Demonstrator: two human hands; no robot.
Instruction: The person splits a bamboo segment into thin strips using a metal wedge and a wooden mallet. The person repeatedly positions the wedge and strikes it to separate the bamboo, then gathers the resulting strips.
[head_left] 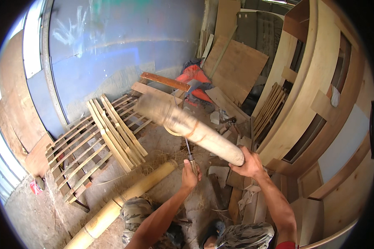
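Note:
My left hand [190,175] is closed around the handle of a long knife [188,148]. Its thin blade points up and away, passing behind a thick, round wooden club [203,139]. My right hand [248,162] grips the near end of this club. The club slants up to the left across the blade, and its far end is blurred by motion. Whether club and blade touch, I cannot tell. On the floor at the lower left lies a long yellow bamboo pole [126,195], running past my left leg in camouflage trousers.
Split bamboo strips [114,133] rest on a slatted rack [81,155] at the left. A reddish board [164,81] and an orange cloth [195,74] lie farther off. Wooden frames [311,103] stand along the right side, with offcuts [220,176] scattered near my feet.

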